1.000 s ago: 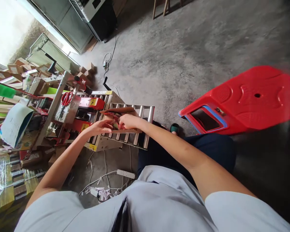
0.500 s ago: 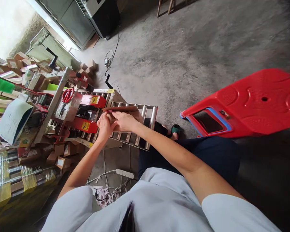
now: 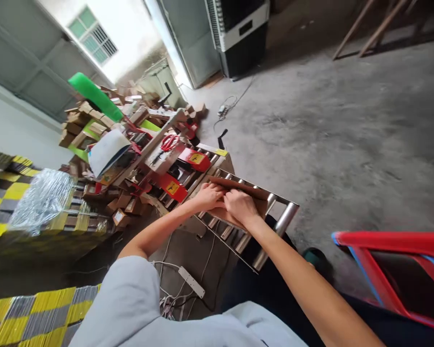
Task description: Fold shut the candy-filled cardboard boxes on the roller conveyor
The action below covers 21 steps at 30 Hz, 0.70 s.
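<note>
A small brown cardboard box [image 3: 259, 206] lies on the metal rollers of a conveyor [image 3: 284, 218], with one long flap standing up on its far side. At the box's left end, my left hand [image 3: 209, 196] has its fingers bent over the cardboard and closed on it. My right hand [image 3: 240, 208] is curled tightly over the box, right beside the left one, its fingertips pressed inward. Whatever those right fingertips hold is hidden.
Just left of the box stands a taping machine with red guards [image 3: 171, 187]; red-handled scissors [image 3: 169, 143] rest on it. Piled cartons [image 3: 83, 120] lie behind. A white power strip [image 3: 191, 282] with cables is on the floor. A red plastic stool [image 3: 394, 238] stands at right.
The view has swung left and up, so the conveyor appears further right. My right hand has gone from extended fingers to a tight curl on the box. Both hands stay at its left end.
</note>
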Tool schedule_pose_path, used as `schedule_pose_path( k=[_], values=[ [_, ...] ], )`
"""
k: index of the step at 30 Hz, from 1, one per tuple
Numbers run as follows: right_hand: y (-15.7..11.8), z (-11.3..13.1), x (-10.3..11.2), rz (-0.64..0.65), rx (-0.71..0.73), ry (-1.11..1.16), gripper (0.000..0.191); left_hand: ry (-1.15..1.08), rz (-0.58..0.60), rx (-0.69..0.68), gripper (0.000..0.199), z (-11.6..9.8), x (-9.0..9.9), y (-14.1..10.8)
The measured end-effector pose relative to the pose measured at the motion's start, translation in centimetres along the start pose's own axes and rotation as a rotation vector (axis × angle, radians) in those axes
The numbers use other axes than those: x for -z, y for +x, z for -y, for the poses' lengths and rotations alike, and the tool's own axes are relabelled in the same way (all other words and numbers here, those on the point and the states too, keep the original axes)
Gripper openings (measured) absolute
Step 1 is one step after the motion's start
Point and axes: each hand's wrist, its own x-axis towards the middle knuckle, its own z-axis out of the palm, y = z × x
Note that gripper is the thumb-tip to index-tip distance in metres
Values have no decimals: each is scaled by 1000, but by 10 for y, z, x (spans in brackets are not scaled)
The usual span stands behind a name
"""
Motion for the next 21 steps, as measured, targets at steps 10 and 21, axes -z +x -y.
schedule_pose_path(
  k=[10,21],
  values=[
    [-74,-9,-34,-391,43,16,57,92,-427,293,60,-36,-32,-31],
    [-140,-84,-26,-475,-484,1278,39,-46,-440,116,97,-151,-68,0]
  ],
)
